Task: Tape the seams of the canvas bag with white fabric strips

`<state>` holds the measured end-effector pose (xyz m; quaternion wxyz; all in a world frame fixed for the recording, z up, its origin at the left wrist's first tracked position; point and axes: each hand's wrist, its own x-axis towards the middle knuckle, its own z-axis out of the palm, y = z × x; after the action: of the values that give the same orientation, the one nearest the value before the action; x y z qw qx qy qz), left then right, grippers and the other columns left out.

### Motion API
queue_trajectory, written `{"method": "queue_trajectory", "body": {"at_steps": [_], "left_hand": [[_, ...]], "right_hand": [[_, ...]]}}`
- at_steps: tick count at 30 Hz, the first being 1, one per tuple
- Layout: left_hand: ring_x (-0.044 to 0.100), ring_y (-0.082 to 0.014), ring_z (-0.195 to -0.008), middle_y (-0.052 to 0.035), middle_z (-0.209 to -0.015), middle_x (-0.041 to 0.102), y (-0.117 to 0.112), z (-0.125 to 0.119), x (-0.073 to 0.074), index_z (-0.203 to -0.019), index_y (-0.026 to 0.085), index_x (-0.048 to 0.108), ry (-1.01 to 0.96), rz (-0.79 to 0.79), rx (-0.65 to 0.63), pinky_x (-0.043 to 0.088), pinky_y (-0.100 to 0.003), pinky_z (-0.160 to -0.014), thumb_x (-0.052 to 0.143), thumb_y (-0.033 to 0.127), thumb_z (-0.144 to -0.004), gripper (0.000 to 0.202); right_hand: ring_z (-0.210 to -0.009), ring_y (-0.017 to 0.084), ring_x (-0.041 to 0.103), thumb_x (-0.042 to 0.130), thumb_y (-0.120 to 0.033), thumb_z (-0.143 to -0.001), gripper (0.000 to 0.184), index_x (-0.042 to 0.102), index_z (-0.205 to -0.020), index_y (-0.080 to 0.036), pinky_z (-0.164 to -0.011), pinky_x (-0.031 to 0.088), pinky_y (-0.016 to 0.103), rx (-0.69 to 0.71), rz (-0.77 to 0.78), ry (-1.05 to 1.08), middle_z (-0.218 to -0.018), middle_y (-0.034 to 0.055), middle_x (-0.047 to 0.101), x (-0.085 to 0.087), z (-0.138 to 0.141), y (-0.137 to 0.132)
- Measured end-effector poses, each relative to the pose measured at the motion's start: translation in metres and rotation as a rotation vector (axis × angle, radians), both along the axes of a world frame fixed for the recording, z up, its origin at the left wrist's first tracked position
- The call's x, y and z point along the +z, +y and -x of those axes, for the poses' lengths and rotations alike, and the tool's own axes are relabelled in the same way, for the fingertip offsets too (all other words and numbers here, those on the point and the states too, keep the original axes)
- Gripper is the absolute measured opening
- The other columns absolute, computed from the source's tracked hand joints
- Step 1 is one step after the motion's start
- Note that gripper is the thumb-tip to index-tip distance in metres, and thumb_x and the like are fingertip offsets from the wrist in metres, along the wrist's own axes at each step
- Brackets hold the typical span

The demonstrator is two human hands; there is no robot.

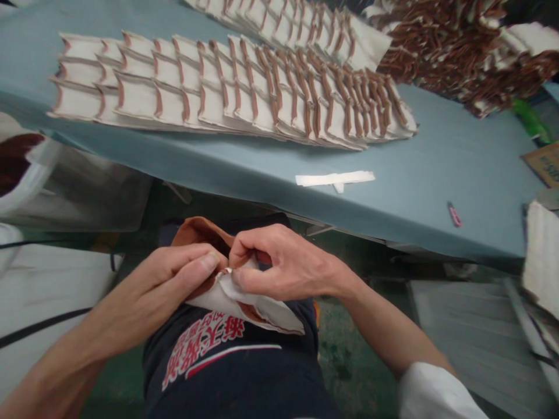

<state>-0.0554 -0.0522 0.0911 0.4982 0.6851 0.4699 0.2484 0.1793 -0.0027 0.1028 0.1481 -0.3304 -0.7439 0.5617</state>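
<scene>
Both hands meet over my lap on one brown-and-white leather piece (271, 311), its pale backing facing up and its brown side showing at the folds. My left hand (174, 276) is closed on its left edge, thumb pressed on top. Close beside it, my right hand (279, 262) pinches the same edge between thumb and bent fingers. A brown part of the piece stands up behind the hands. My fingers hide the exact spot where they meet. The dark apron (236, 378) with red lettering lies beneath.
Ahead is a table with a blue cover (437, 157). Overlapping rows of similar pieces (244, 87) lie on it, with a brown heap (445, 46) at back right. White strips (336, 178) and a small pink tool (454, 214) lie nearer. A plastic bin (87, 180) stands at left.
</scene>
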Motion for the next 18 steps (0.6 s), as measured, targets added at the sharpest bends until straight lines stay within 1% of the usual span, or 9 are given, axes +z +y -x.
{"method": "queue_trajectory", "body": {"at_steps": [3, 5, 8, 10, 13, 15, 16, 18], "left_hand": [[0.046, -0.0096, -0.048, 0.006, -0.059, 0.053, 0.001, -0.003, 0.001, -0.064, 0.022, 0.059, -0.043, 0.017, -0.017, 0.038, -0.015, -0.044, 0.051, 0.046, -0.109, 0.052], [0.048, -0.0103, -0.05, 0.0053, -0.06, 0.053, 0.002, -0.004, 0.002, -0.065, 0.022, 0.06, -0.05, 0.037, -0.016, 0.04, -0.015, -0.045, 0.052, 0.047, -0.108, 0.051], [0.049, -0.0118, -0.054, 0.0041, -0.063, 0.054, 0.004, -0.005, 0.003, -0.066, 0.022, 0.061, -0.068, 0.088, -0.028, 0.042, -0.017, -0.048, 0.051, 0.051, -0.108, 0.051], [0.044, -0.0117, -0.055, 0.0044, -0.064, 0.049, 0.005, -0.006, 0.004, -0.066, 0.022, 0.057, -0.087, 0.143, -0.05, 0.038, -0.018, -0.047, 0.052, 0.051, -0.107, 0.05], [0.033, -0.0112, -0.055, 0.0056, -0.064, 0.04, 0.006, -0.007, 0.003, -0.067, 0.023, 0.052, -0.142, 0.281, -0.103, 0.03, -0.02, -0.046, 0.053, 0.052, -0.107, 0.05], [0.034, -0.0116, -0.057, 0.0048, -0.064, 0.042, 0.005, -0.007, -0.001, -0.069, 0.021, 0.057, -0.185, 0.346, -0.137, 0.031, -0.021, -0.048, 0.054, 0.055, -0.106, 0.05], [0.039, -0.0122, -0.058, 0.0033, -0.065, 0.048, 0.004, -0.006, -0.003, -0.071, 0.02, 0.062, -0.191, 0.349, -0.149, 0.035, -0.021, -0.049, 0.054, 0.054, -0.107, 0.051], [0.052, -0.0141, -0.058, 0.0001, -0.066, 0.062, 0.001, -0.004, -0.008, -0.072, 0.018, 0.074, -0.146, 0.257, -0.1, 0.042, -0.021, -0.051, 0.058, 0.054, -0.105, 0.051]], "right_hand": [[-0.071, 0.01, 0.053, 0.064, -0.016, -0.088, 0.004, 0.065, -0.084, -0.018, -0.07, 0.038, 0.025, 0.038, -0.125, 0.055, -0.08, -0.0047, 0.063, -0.001, -0.002, -0.001], [-0.071, 0.01, 0.053, 0.063, -0.016, -0.089, 0.005, 0.062, -0.085, -0.019, -0.07, 0.038, 0.025, 0.056, -0.147, 0.102, -0.079, -0.005, 0.061, -0.004, -0.004, -0.001], [-0.069, 0.01, 0.05, 0.063, -0.016, -0.089, 0.007, 0.058, -0.086, -0.021, -0.066, 0.04, 0.024, 0.051, -0.095, 0.154, -0.077, -0.0067, 0.057, -0.007, -0.005, -0.001], [-0.069, 0.01, 0.051, 0.065, -0.017, -0.088, 0.011, 0.057, -0.092, -0.022, -0.065, 0.042, 0.023, 0.06, -0.025, 0.17, -0.082, -0.0065, 0.06, -0.007, -0.007, 0.0], [-0.071, 0.01, 0.053, 0.066, -0.014, -0.084, 0.022, 0.057, -0.102, -0.023, -0.064, 0.045, 0.023, 0.102, 0.076, 0.175, -0.09, -0.0059, 0.063, -0.004, -0.008, 0.002], [-0.071, 0.011, 0.053, 0.066, -0.013, -0.083, 0.025, 0.057, -0.104, -0.024, -0.063, 0.045, 0.023, 0.118, 0.112, 0.17, -0.09, -0.0064, 0.061, -0.002, -0.009, 0.003], [-0.07, 0.011, 0.051, 0.066, -0.014, -0.083, 0.026, 0.057, -0.105, -0.024, -0.062, 0.045, 0.023, 0.118, 0.124, 0.169, -0.088, -0.0069, 0.06, -0.002, -0.009, 0.004], [-0.068, 0.01, 0.049, 0.066, -0.014, -0.083, 0.025, 0.057, -0.104, -0.024, -0.061, 0.043, 0.023, 0.116, 0.152, 0.174, -0.086, -0.0079, 0.058, -0.002, -0.009, 0.004]]}}
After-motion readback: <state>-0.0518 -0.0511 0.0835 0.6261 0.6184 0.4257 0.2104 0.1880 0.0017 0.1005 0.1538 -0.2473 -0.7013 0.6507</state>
